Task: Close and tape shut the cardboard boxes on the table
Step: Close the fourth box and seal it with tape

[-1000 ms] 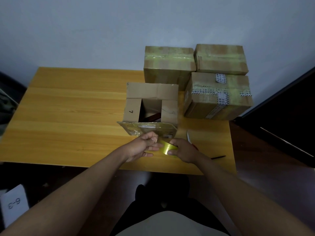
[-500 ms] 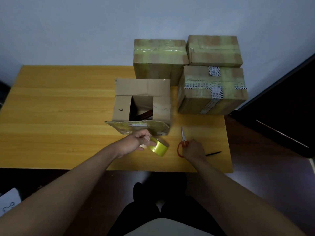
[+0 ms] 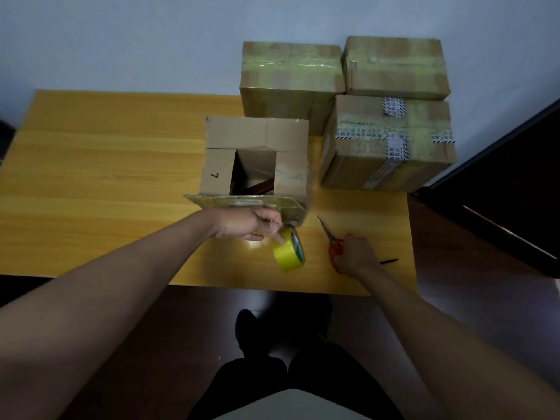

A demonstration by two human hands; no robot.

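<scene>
Boxes (image 3: 388, 140) on yellow wooden table (image 3: 106, 165), pale wall (image 3: 151, 40).

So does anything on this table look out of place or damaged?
Only the open box: its top still gapes while three boxes behind are taped, and its near flap looks worn, with old tape on it. The tape roll and scissors are simply in use.

Yellow tape roll (image 3: 287, 253) with a green inner rim hangs under the left fingers (image 3: 274, 226); orange-handled scissors (image 3: 334, 249) beneath the right fingers (image 3: 348, 241). Brown open box (image 3: 257, 159), honey wood-grain table (image 3: 106, 165).
</scene>
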